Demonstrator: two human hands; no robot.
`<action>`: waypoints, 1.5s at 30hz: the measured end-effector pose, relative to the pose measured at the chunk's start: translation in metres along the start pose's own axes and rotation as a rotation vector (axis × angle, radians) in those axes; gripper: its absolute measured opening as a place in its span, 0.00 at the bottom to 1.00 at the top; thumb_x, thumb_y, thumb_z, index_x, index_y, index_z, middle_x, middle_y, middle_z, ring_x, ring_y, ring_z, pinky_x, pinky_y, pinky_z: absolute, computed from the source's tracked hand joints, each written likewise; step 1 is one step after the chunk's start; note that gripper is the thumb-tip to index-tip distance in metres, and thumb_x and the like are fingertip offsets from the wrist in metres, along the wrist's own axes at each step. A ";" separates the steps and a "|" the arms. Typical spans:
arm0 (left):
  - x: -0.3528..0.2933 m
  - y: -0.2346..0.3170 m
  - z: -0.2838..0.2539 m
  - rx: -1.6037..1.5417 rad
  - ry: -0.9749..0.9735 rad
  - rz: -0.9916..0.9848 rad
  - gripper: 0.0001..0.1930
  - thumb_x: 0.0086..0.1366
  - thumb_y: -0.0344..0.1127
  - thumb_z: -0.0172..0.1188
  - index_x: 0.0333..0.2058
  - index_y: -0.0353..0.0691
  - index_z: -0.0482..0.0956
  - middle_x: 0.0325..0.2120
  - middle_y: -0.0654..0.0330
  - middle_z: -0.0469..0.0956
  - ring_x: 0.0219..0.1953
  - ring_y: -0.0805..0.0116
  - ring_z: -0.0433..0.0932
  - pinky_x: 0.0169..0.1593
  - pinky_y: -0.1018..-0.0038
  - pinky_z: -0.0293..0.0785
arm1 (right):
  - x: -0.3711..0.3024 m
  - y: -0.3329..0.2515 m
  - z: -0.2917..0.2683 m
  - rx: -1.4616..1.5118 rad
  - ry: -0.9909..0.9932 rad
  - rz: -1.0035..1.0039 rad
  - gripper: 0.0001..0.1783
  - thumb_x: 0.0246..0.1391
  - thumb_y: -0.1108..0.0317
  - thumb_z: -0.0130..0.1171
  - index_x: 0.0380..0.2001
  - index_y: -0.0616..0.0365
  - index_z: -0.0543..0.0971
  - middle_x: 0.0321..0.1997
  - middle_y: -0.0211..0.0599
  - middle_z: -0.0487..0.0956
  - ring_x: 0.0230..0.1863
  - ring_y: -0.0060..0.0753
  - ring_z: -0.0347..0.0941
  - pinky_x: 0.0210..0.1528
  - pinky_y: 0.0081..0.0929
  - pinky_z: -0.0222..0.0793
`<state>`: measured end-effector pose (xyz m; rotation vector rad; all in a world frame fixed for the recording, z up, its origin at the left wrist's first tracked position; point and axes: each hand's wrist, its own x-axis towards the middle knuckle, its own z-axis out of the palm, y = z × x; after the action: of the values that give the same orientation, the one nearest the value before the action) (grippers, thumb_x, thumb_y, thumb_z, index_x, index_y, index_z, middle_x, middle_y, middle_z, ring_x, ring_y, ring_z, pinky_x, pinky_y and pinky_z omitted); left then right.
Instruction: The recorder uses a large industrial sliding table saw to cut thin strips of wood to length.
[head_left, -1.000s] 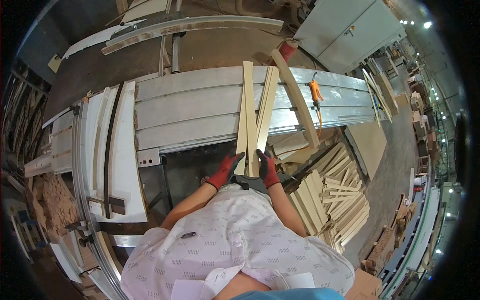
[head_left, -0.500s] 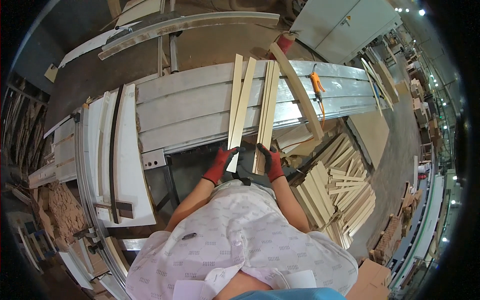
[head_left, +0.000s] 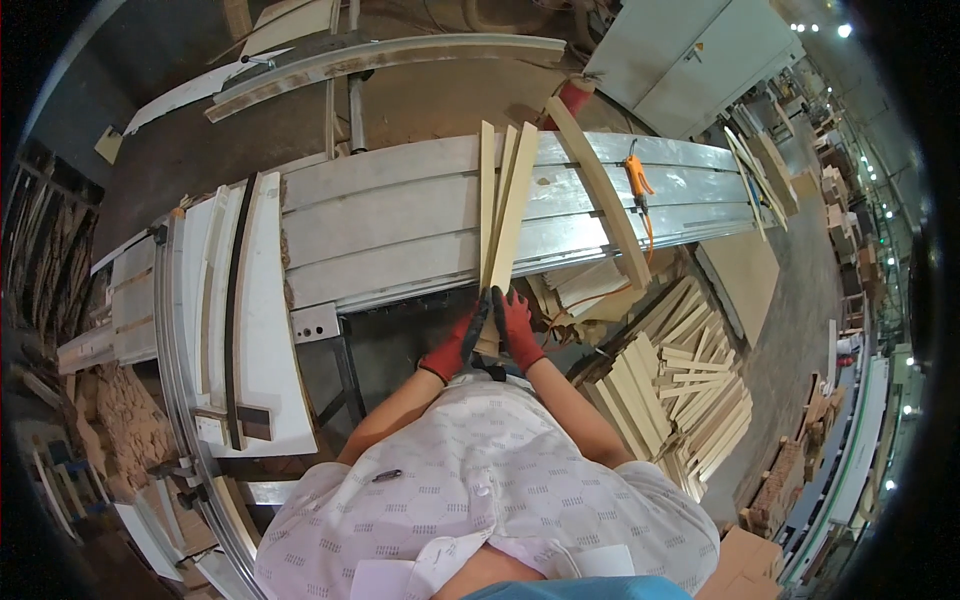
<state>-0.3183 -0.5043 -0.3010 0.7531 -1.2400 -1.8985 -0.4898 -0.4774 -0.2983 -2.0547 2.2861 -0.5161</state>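
Several long pale wooden strips (head_left: pixel 513 215) lie over the grey metal machine table (head_left: pixel 380 215). Their near ends come together between my hands, while the far ends fan apart. My left hand (head_left: pixel 458 342), in a red and black work glove, presses against the left side of the near ends. From the right side my right hand (head_left: pixel 516 328), gloved alike, closes on the same bundle. Both sets of fingers are bent round the strips, and the gloves partly hide the near ends.
A thicker wooden bar (head_left: pixel 602 190) crosses the table to the right, beside an orange air blow gun (head_left: pixel 637 178) with its hose. A heap of cut strips (head_left: pixel 690 380) lies at lower right. White boards (head_left: pixel 265 330) stand at left along a metal rail (head_left: pixel 180 370).
My hands have moved together, bringing two separate groups of strips into one bundle. The left group shifted right, and the right group's near ends shifted left.
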 end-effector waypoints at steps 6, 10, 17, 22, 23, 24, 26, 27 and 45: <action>-0.015 0.097 -0.014 0.248 0.024 -0.464 0.33 0.59 0.39 0.65 0.61 0.36 0.65 0.52 0.52 0.76 0.55 0.62 0.73 0.59 0.66 0.67 | 0.071 -0.012 -0.001 1.749 -0.586 0.360 0.24 0.66 0.56 0.46 0.60 0.56 0.68 0.30 0.26 0.79 0.31 0.34 0.75 0.58 0.34 0.68; -0.058 0.144 -0.017 0.849 0.367 -0.103 0.41 0.53 0.41 0.69 0.63 0.39 0.60 0.48 0.44 0.76 0.49 0.49 0.76 0.53 0.59 0.72 | 0.186 0.014 -0.014 2.060 -0.251 0.494 0.23 0.69 0.53 0.37 0.60 0.49 0.68 0.46 0.34 0.78 0.46 0.36 0.75 0.51 0.38 0.73; -0.123 0.224 -0.084 1.027 0.731 -0.050 0.41 0.52 0.44 0.68 0.62 0.39 0.60 0.50 0.46 0.75 0.51 0.47 0.75 0.53 0.58 0.71 | 0.263 -0.235 -0.189 1.997 -0.390 -0.288 0.19 0.63 0.62 0.51 0.54 0.58 0.74 0.41 0.31 0.78 0.39 0.30 0.74 0.49 0.40 0.71; -0.144 0.301 -0.126 0.421 1.018 0.608 0.24 0.50 0.33 0.72 0.46 0.40 0.72 0.28 0.60 0.80 0.27 0.77 0.76 0.31 0.74 0.74 | 0.176 -0.438 -0.203 1.942 -0.259 -0.458 0.25 0.46 0.81 0.67 0.49 0.66 0.73 0.41 0.40 0.78 0.38 0.31 0.77 0.41 0.31 0.77; -0.151 0.311 -0.139 0.589 1.172 0.619 0.23 0.52 0.31 0.71 0.46 0.39 0.73 0.30 0.62 0.80 0.27 0.81 0.75 0.32 0.76 0.73 | 0.157 -0.463 -0.217 1.965 -0.487 -0.489 0.30 0.40 0.77 0.74 0.48 0.63 0.73 0.45 0.38 0.77 0.41 0.28 0.75 0.44 0.28 0.74; -0.161 0.313 -0.155 0.416 1.148 0.560 0.26 0.53 0.31 0.70 0.51 0.39 0.72 0.31 0.63 0.80 0.28 0.80 0.75 0.30 0.77 0.73 | 0.154 -0.483 -0.214 1.899 -0.496 -0.614 0.32 0.38 0.73 0.77 0.48 0.63 0.73 0.44 0.36 0.76 0.42 0.26 0.72 0.45 0.25 0.72; -0.180 0.309 -0.186 0.267 1.189 0.489 0.35 0.53 0.32 0.71 0.59 0.41 0.68 0.32 0.66 0.79 0.29 0.80 0.75 0.26 0.78 0.73 | 0.135 -0.516 -0.213 1.835 -0.515 -0.651 0.32 0.38 0.67 0.78 0.46 0.64 0.72 0.40 0.33 0.76 0.40 0.25 0.70 0.43 0.26 0.70; -0.189 0.296 -0.208 0.405 1.201 0.609 0.33 0.53 0.32 0.71 0.58 0.41 0.69 0.34 0.66 0.79 0.30 0.79 0.75 0.28 0.77 0.73 | 0.136 -0.530 -0.195 1.750 -0.591 -0.760 0.30 0.40 0.67 0.77 0.44 0.63 0.72 0.38 0.32 0.76 0.38 0.23 0.70 0.41 0.24 0.70; -0.168 0.236 -0.217 0.563 1.701 0.571 0.27 0.49 0.32 0.70 0.49 0.36 0.74 0.40 0.51 0.81 0.45 0.71 0.76 0.49 0.67 0.71 | 0.121 -0.540 -0.145 1.582 -0.651 -0.900 0.25 0.45 0.66 0.73 0.43 0.64 0.73 0.37 0.37 0.79 0.37 0.29 0.73 0.45 0.27 0.69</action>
<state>0.0079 -0.5357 -0.1475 1.5339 -0.5997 -0.0330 -0.0199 -0.6028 0.0027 -1.6127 0.1142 -0.9541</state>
